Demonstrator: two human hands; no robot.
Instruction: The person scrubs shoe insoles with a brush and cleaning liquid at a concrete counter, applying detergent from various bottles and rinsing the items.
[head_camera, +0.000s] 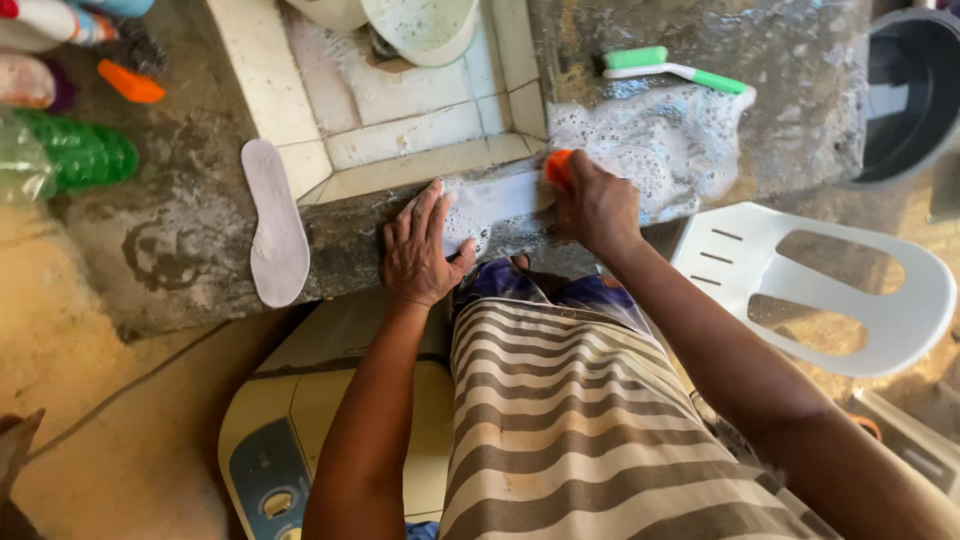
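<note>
My left hand (420, 250) presses flat, fingers spread, on the soapy white insole (495, 205) at the concrete ledge's (340, 235) edge while my right hand (592, 205) grips an orange brush (558, 166) against it, suds covering it, rinsing undone, another insole (275, 225) lying alongside.

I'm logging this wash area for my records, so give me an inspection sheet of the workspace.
Surface: grey concrete ledge, wet, foam patch at right.
Job's things: soapy white insole flat on the ledge edge; orange brush.
Clutter: second insole, green-white brush, bottles, tiled basin.
Grips: left hand pressing the insole flat; right hand closed on the orange brush.
Cables: nothing seen.
Surroundings: white plastic chair, dark bucket, washing machine below.
</note>
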